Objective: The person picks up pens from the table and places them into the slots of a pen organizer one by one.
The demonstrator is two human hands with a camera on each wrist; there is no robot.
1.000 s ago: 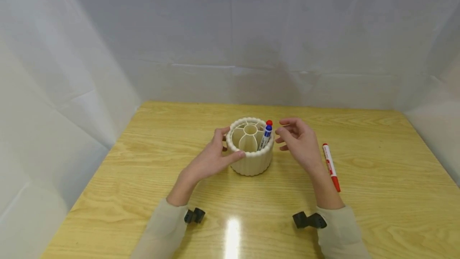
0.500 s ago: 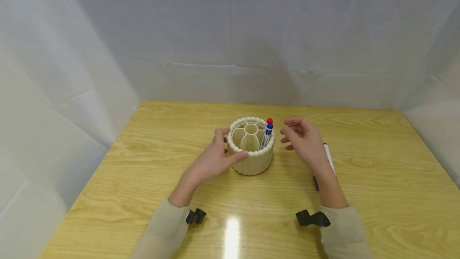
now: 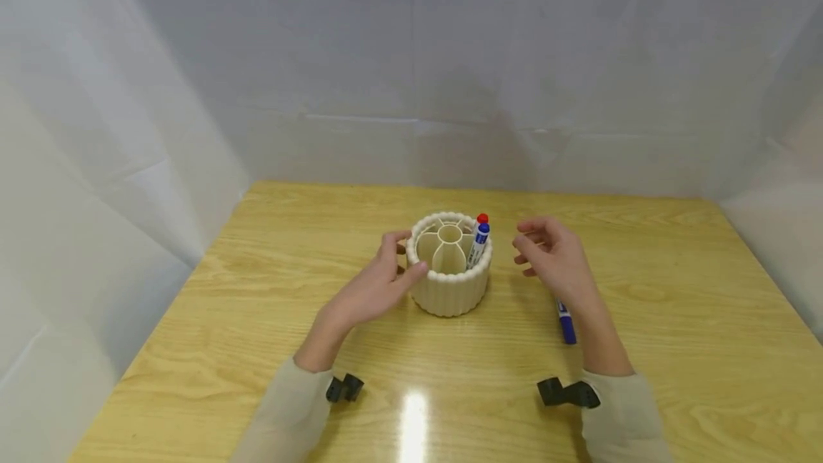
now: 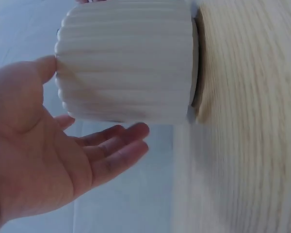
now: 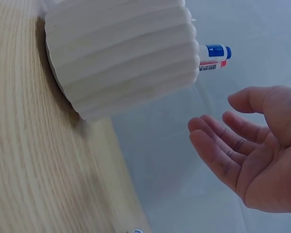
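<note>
Cream ribbed holder (image 3: 450, 284) stands at mid-counter, upright, divided into compartments around a central tube. Left hand (image 3: 373, 288): fingers (image 4: 117, 155) relaxed and nearly straight, cupping the holder's left side; in the left wrist view the thumb lies against the ribbed wall, while the other fingers reach round behind it, contact there not clear. Right hand (image 3: 554, 259): fingers (image 5: 218, 150) loosely spread, holding nothing, apart from the holder on its right side. Two markers stand in a right-hand compartment of the holder, a blue-capped marker (image 3: 479, 243) in front and a red-capped marker (image 3: 482, 219) just behind it, caps above the rim. Another blue marker (image 3: 566, 321) lies flat on the wooden counter (image 3: 675, 320) beside the right wrist, partly hidden by the forearm. White sheeting (image 3: 411, 63) encloses the counter's far and side edges.
</note>
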